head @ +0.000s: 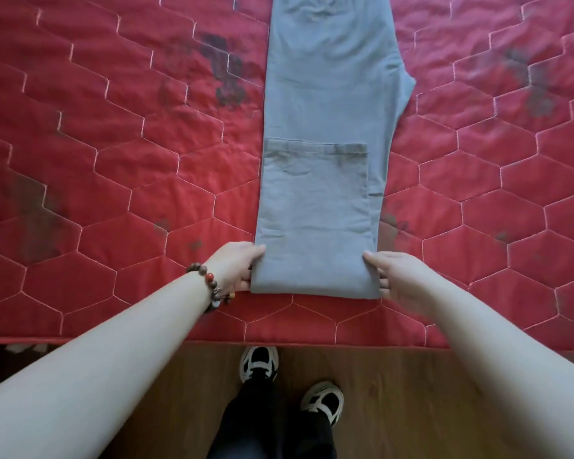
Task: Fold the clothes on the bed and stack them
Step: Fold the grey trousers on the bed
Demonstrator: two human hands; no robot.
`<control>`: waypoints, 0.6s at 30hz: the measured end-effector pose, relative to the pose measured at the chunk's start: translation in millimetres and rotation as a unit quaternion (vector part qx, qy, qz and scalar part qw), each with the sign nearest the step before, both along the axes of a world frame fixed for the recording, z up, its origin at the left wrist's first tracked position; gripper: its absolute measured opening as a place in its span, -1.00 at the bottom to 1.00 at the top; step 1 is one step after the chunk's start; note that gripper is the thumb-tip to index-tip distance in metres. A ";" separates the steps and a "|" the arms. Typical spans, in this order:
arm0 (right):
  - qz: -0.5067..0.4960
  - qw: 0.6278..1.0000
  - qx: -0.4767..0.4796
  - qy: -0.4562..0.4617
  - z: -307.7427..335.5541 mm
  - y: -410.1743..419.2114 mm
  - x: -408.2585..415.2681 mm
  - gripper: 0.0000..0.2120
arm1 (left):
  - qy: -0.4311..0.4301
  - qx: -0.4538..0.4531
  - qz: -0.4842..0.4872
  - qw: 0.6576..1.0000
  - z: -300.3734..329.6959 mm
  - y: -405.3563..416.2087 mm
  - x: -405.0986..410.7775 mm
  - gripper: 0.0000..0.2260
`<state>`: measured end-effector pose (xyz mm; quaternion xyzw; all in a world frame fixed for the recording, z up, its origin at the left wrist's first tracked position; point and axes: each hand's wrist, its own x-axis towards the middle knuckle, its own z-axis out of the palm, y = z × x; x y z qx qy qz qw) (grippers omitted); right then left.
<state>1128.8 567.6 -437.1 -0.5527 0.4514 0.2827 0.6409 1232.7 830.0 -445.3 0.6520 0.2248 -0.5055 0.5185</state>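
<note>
- The grey trousers [325,134] look soft and light, a limp woven cloth with no stiffness of its own, so I judge they will sag and slide apart if I lift them by one side only.
- The best hold, I think, is where I have them now: at the two ends of the near fold, both layers taken together so the top one does not creep over the lower.
- My left hand [237,266] grips the left corner of that fold, thumb on top and fingers tucked under the edge; a beaded bracelet [212,286] sits on that wrist.
- My right hand [395,276] pinches the right corner the same way, thumb above the cloth and the fingers below it (the fingertips themselves are hidden under the fabric).
- The trousers lie lengthwise on the red quilted bed cover [113,160], running away from me up the middle, the near fold close to the bed's edge.
- They are a plain blue-grey, legs laid one on the other, and the hem end is folded back over the legs, its darker stitched hem [315,148] lying across them.
- Light creases show near the hem and at the far end.
- I see no stack in view.
</note>
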 end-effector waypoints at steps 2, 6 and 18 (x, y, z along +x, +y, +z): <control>-0.003 1.000 -0.004 -0.018 0.6 1.1 -2.7 -0.77 | -0.031 -0.003 0.018 0.999 0.6 -0.9 1.7 -0.84; -0.035 0.996 -0.054 -0.060 0.5 2.1 21.5 -0.80 | -0.125 -0.014 0.056 0.991 5.1 -18.5 25.4 -0.86; -0.148 0.931 -0.110 -0.317 52.1 -18.2 99.2 -0.79 | -0.275 -0.205 0.143 0.928 47.4 -56.9 107.0 -0.86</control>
